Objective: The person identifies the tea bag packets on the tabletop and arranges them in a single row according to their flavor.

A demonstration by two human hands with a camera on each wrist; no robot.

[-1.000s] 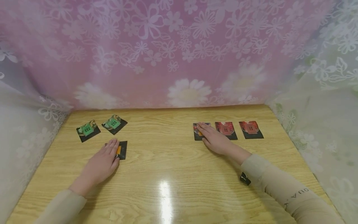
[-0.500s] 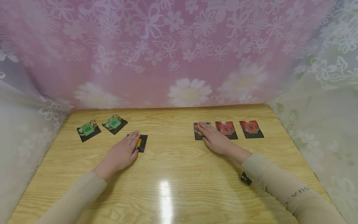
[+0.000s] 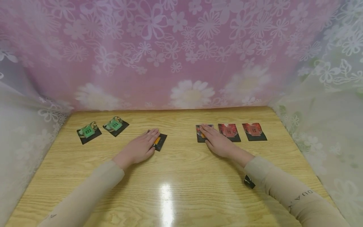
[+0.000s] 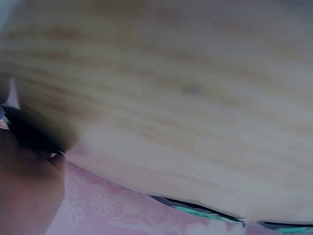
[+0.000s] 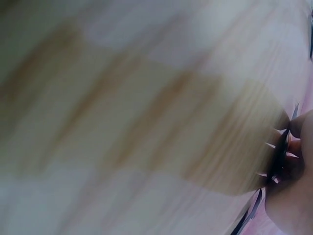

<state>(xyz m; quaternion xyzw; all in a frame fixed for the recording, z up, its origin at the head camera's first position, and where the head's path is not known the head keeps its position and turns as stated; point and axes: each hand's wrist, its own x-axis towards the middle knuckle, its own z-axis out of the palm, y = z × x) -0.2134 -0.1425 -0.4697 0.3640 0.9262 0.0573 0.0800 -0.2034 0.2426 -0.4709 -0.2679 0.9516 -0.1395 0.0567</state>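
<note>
My left hand (image 3: 139,146) lies with straight fingers on top of a small black packet with an orange label (image 3: 160,142), left of the table's middle. The hand covers much of that packet. On the right, the straight fingers of my right hand (image 3: 219,143) rest on another orange-labelled packet (image 3: 199,138), also partly covered. Just beyond that hand lies a red-labelled packet (image 3: 229,130), with a second red packet (image 3: 254,130) to its right. In both wrist views the packets under the hands show only as dark edges.
Two green-labelled packets (image 3: 115,125) lie at the far left of the wooden table (image 3: 181,176). A black packet (image 3: 249,182) pokes out beside the right sleeve. A pink floral cloth (image 3: 181,63) hangs along the back edge, with white lace cloths at the sides.
My left hand has slid rightward and slightly away from me, and the orange-labelled packet beneath it has moved along. My right hand and the other packets stay where they were.
</note>
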